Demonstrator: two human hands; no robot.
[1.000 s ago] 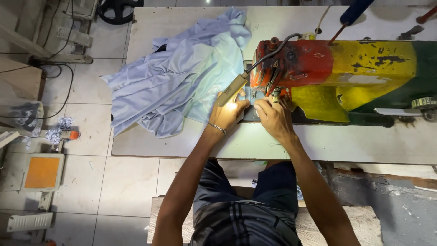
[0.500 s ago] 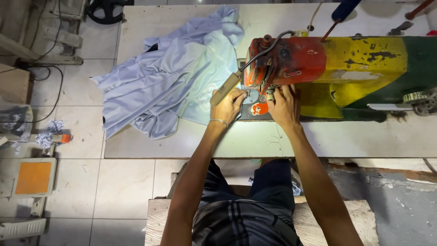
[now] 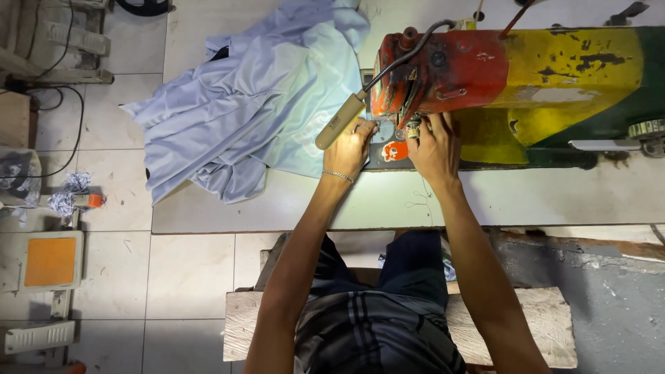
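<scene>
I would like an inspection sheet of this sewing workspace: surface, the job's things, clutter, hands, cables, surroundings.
Surface: pale table, worn, loose threads near the front edge.
Job's things: sewing machine, painted red, yellow and green, chipped; gooseneck lamp lit.
Clutter: light blue fabric heaped, hanging over the table's left edge.
Hands: left hand and right hand both at the needle area; grip hidden.
Cables: black cable on the floor.
Surroundings: tiled floor, wooden bench, orange pad.
</scene>
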